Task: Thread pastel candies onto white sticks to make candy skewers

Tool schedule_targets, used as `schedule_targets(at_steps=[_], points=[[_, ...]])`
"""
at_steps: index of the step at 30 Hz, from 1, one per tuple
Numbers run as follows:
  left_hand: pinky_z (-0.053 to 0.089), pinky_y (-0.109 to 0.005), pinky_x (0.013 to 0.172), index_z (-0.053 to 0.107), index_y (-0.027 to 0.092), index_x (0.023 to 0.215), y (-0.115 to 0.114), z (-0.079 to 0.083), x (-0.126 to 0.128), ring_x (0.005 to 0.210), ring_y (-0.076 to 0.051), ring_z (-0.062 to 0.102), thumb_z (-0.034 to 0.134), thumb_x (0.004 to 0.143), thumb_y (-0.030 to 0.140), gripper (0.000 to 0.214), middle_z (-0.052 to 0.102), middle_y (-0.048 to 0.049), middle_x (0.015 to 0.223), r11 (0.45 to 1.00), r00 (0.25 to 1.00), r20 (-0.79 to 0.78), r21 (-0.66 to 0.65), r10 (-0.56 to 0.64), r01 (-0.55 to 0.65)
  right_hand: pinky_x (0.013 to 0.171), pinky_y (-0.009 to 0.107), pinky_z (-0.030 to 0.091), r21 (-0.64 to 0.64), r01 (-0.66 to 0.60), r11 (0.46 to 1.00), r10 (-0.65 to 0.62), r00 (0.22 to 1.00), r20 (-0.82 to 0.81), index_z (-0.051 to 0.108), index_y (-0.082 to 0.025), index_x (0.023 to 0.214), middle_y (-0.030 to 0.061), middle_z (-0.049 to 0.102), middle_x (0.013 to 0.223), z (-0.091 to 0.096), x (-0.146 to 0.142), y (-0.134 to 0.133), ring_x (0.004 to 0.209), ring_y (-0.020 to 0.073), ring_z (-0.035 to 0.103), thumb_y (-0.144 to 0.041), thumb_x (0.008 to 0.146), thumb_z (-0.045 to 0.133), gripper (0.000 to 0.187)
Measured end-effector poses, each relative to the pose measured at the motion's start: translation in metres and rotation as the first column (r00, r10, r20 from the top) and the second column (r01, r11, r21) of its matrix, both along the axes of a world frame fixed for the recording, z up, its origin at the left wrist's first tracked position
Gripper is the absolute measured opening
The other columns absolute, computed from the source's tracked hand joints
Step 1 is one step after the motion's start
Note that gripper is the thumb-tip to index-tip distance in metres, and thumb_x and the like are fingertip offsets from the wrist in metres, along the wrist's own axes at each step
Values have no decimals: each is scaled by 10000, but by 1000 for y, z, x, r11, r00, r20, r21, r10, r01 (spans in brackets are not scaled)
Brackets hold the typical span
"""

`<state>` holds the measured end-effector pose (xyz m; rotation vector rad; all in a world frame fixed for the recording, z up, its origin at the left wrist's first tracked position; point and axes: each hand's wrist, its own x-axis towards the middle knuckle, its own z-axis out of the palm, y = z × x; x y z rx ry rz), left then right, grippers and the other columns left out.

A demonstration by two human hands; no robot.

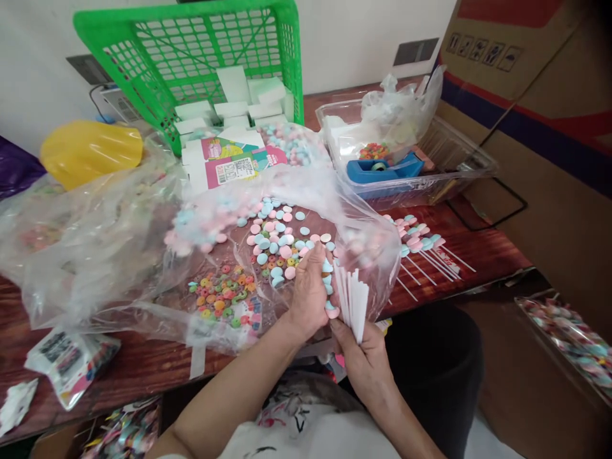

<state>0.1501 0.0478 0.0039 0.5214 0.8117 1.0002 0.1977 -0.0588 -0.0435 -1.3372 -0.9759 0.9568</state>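
Observation:
My left hand (pixel 310 296) is closed around a short column of pink and blue candies (pixel 329 290), some of them peeking out along its right side. Whether a stick runs through them is hidden. Beside it, my right hand (pixel 363 360) grips a bundle of white sticks (pixel 352 299) that point up and away from me. The two hands nearly touch at the thumb and the lowest candy. Just beyond them, loose pink and blue candies (pixel 285 251) lie on a clear plastic bag (pixel 335 197). Ring-shaped multicoloured candies (pixel 222 293) are spread to the left.
Finished-looking candy sticks (pixel 421 236) lie at right. A green basket (pixel 191 38) with white boxes stands behind. Further right are a clear tray (pixel 430 188) with a blue tape dispenser (pixel 382 171), and a large carton (pixel 535 108). A yellow bag (pixel 90 153) sits left.

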Motion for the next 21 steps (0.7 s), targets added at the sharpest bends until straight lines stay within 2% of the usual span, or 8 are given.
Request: schedule_targets(at_steps=[2,5,8,11,13,15,18,21], points=[[283,-154,320,537,186,772,-2,-1,-3,323,-52,382,625,797,546,372,473,76,481,1000,1000,29,28,-3,2,459,219,275,-50,-4,999,0,997,-76,515,-175,624,-49,398,523,0,1,-3,475,79,328,-350,910,537,336],[410,-179,410,596,219,997,-4,1,-12,432,-81,508,615,823,509,339,571,48,603,995,981,165,6,-100,100,441,223,250,-120,23,992,-46,980,-192,465,-172,528,-43,383,489,2,6,-8,459,73,309,-418,851,608,431],[475,-219,488,590,251,1132,-1,3,-20,537,-114,580,583,828,556,431,622,15,694,979,941,281,-24,-188,203,399,213,186,-161,-26,987,-42,913,-405,450,-180,527,-63,336,441,3,10,-12,415,59,250,-482,799,650,453],[431,-203,424,632,183,896,4,1,-21,485,-116,554,625,785,575,408,572,16,584,960,931,274,-70,-242,271,387,201,162,-158,-153,975,45,844,-535,537,-171,616,-80,335,418,0,11,-17,391,50,227,-470,788,675,371],[404,-190,391,558,166,710,5,-2,-18,416,-98,500,669,762,544,397,494,43,487,955,941,235,-115,-243,275,396,199,185,-165,-182,969,64,834,-547,579,-166,663,-77,366,424,-2,8,-19,393,50,250,-444,792,687,325],[413,-191,390,489,173,661,4,-4,-14,382,-86,466,684,754,533,419,465,59,458,961,961,193,-155,-196,227,408,198,203,-171,-143,975,27,838,-545,576,-165,649,-71,383,435,-4,2,-21,404,50,273,-435,790,696,328],[458,-210,431,492,177,711,1,-5,-12,403,-88,500,691,748,532,409,521,55,510,981,989,122,-167,-82,102,401,190,180,-181,-40,983,-71,819,-569,502,-167,575,-75,353,442,-2,-5,-20,410,41,256,-433,769,719,394],[493,-237,484,508,180,757,-3,-3,-12,444,-102,551,675,760,541,397,572,41,574,988,991,127,-137,-52,69,389,186,150,-198,82,977,-186,780,-597,467,-171,567,-79,337,451,3,-7,-16,412,36,223,-437,748,734,418]])
